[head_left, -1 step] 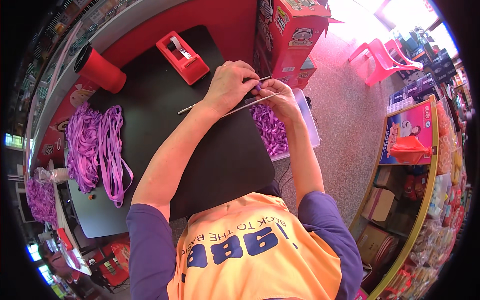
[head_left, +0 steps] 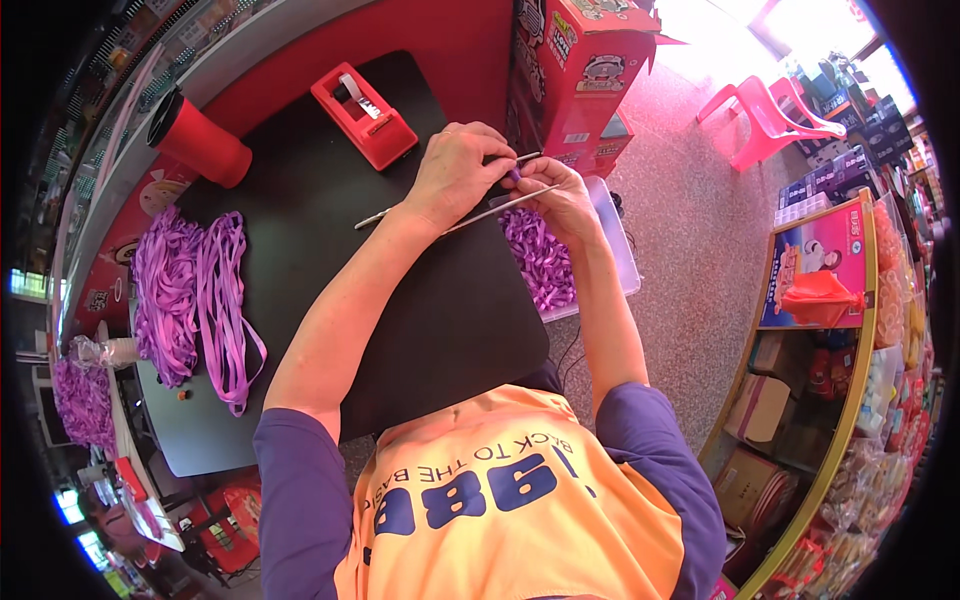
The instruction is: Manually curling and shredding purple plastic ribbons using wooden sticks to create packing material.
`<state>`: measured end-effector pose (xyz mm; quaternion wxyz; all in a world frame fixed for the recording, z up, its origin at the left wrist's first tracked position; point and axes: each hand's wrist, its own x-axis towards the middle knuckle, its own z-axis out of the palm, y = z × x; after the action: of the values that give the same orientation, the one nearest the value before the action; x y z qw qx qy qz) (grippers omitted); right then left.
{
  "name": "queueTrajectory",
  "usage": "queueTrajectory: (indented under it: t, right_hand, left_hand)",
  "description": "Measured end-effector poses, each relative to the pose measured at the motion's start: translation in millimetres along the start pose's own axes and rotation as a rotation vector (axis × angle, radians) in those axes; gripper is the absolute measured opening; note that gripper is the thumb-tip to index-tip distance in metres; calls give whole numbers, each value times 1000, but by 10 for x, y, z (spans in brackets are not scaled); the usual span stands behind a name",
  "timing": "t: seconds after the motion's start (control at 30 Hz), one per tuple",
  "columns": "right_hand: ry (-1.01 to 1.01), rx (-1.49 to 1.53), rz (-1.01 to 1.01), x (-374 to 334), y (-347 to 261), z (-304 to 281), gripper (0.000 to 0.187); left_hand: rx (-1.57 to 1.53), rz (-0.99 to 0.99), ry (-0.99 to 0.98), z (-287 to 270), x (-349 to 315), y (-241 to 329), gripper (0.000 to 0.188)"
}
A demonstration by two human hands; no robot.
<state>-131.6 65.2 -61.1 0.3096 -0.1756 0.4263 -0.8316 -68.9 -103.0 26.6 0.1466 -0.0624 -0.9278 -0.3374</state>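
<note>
My left hand [head_left: 455, 172] is closed over a thin metal rod [head_left: 372, 219], whose ends show on both sides of the hand. Its fingertips meet those of my right hand [head_left: 562, 205] at a small folded piece of purple ribbon [head_left: 515, 174]. The right fingers pinch that ribbon. A second thin rod [head_left: 495, 211] slants from under my left wrist to the right fingers; how it is held is partly hidden. Below my right hand, a translucent plastic bin [head_left: 622, 250] holds a heap of small purple ribbon pieces [head_left: 540, 255].
On the black tabletop [head_left: 440, 330] stand a red tape dispenser [head_left: 365, 117] and a red tumbler [head_left: 205, 140]. Long purple ribbon bundles [head_left: 165, 300] lie at left. Red cartons [head_left: 570, 80] rise beyond the hands. A pink chair [head_left: 765, 120] and stocked shelves [head_left: 800, 400] are at right.
</note>
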Motion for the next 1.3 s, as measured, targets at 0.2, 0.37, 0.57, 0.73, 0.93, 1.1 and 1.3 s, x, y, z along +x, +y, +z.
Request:
queueTrajectory:
  t: [0.2, 0.37, 0.57, 0.73, 0.93, 1.1, 1.3]
  right_hand:
    - [117, 14, 66, -22, -44, 113, 11]
    - [61, -531, -43, 61, -9, 70, 24]
    - [92, -809, -160, 139, 77, 24, 23]
    - [181, -962, 21, 53, 310, -241, 25]
    - [155, -1031, 5, -163, 866, -840, 25]
    - [203, -927, 60, -408, 1244, -1081, 23]
    - [258, -712, 114, -575, 1704, -1161, 20]
  left_hand:
    - [49, -63, 64, 32, -75, -37, 16]
    - [34, -64, 72, 30, -105, -32, 17]
    - [66, -22, 93, 52, -127, -73, 17]
    - [53, 3, 100, 61, -131, -64, 17]
    - [64, 9, 92, 56, -124, -40, 18]
    - [72, -9, 70, 59, -119, -38, 19]
    - [63, -26, 64, 48, -119, -22, 19]
